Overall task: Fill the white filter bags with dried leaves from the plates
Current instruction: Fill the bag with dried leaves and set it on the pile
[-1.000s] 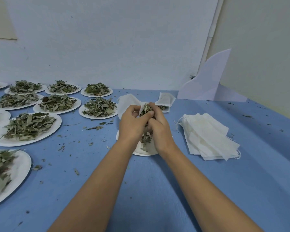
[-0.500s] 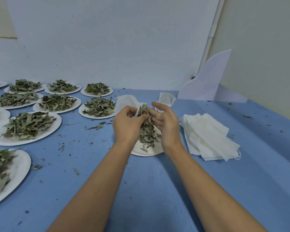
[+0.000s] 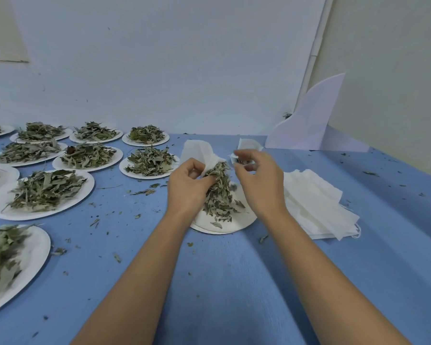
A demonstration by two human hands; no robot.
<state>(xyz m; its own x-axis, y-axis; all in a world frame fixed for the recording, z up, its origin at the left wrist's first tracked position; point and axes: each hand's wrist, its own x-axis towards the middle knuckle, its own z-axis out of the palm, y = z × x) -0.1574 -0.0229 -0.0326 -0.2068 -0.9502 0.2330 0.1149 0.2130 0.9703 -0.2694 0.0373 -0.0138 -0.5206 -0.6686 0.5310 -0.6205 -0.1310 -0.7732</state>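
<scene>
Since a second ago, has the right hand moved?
Yes. The right hand has shifted right, off the left hand, toward the stack of empty filter bags.

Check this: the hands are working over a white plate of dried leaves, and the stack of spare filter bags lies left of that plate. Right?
Not quite. In the head view the stack of filter bags lies right of the plate, not left. The rest holds: the left hand and right hand work over that plate of dried leaves.

Matt paper plates [image 3: 42, 210]; fibrous white filter bags [image 3: 316, 202].
</scene>
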